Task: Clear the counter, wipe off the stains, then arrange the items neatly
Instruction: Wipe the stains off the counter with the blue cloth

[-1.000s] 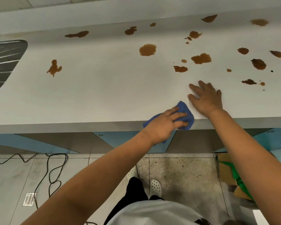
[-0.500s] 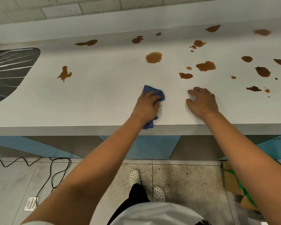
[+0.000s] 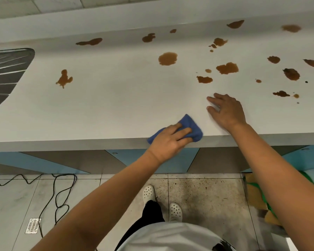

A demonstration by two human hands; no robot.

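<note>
A blue cloth (image 3: 186, 130) is pressed to the counter's (image 3: 116, 98) near edge by the left hand (image 3: 169, 142), fingers curled over it.

The left arm is stretched forward from lower left. Compared with half a second ago, the cloth has been drawn back toward the edge and slightly right. The right hand (image 3: 227, 112) is laid flat just beside it, fingers spread, holding nothing. Brown stains (image 3: 168, 58) remain farther back and right.

Both bare arms reach forward, the left hand (image 3: 168, 140) palm down with fingers curled over a cloth (image 3: 188, 127) it presses at the near edge, the right hand (image 3: 227, 111) flat, fingers spread, just beyond.
</note>
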